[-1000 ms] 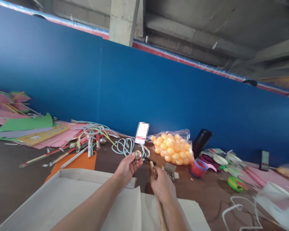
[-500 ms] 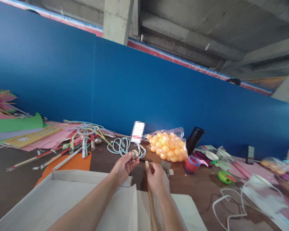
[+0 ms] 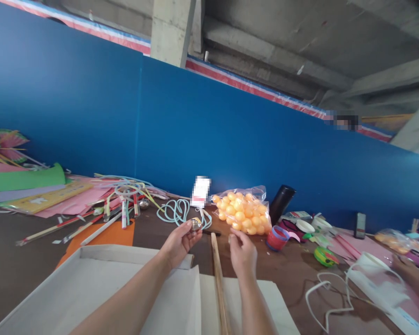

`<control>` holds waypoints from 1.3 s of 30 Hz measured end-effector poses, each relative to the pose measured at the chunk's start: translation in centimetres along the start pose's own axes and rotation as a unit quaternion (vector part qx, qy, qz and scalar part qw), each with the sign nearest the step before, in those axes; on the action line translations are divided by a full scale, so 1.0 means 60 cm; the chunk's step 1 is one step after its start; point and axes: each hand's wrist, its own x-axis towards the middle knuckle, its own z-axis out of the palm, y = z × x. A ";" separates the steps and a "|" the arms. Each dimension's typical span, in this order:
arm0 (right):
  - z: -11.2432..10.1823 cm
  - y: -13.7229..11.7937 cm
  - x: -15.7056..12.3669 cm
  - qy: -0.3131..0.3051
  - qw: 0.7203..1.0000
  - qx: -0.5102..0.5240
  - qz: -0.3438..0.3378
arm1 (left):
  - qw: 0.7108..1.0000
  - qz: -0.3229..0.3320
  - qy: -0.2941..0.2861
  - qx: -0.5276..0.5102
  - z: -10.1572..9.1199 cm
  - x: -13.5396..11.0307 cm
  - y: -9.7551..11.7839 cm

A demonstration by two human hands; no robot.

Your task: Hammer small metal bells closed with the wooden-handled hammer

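Held in the fingertips of my left hand (image 3: 181,242) is a small, shiny, round silver bell (image 3: 196,224). My right hand (image 3: 243,255) hovers to the right of a flat wooden stick (image 3: 217,270), apart from it. Its thumb and forefinger are pinched together in front of the bag of orange balls (image 3: 242,211), and whatever may be between them is too small to make out. Under the stick lies pale paper (image 3: 272,298). A white shallow tray-like box (image 3: 125,252) sits beneath my left forearm.
Pale blue cord (image 3: 174,211) lies coiled behind my left hand. Sticks, coloured paper and an orange sheet (image 3: 120,235) crowd the left. A red-blue cup (image 3: 278,238), black bottle (image 3: 282,204), green tape roll (image 3: 324,256) and white cable (image 3: 309,298) lie rightward. Another person's hand (image 3: 410,274) shows far right.
My right hand has let go of the wooden stick and moved right, over where a small grey box showed. The stick stays lying in place. My left hand still holds the bell.
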 end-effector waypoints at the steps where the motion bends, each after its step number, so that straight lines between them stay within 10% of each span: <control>1: -0.010 0.006 0.006 0.029 0.999 0.009 0.030 | 1.000 -0.001 0.001 0.000 -0.001 0.000 0.000; 5: -0.046 0.034 0.024 0.077 0.992 -0.006 0.096 | 1.000 -0.001 -0.002 0.000 -0.004 0.001 0.000; 19: -0.041 0.052 0.062 -0.145 0.931 -0.311 0.125 | 1.000 -0.007 -0.007 0.006 -0.002 0.003 0.000; 39: -0.032 0.066 0.074 -0.210 0.916 -0.325 0.107 | 0.999 -0.028 0.004 0.020 -0.001 0.010 -0.008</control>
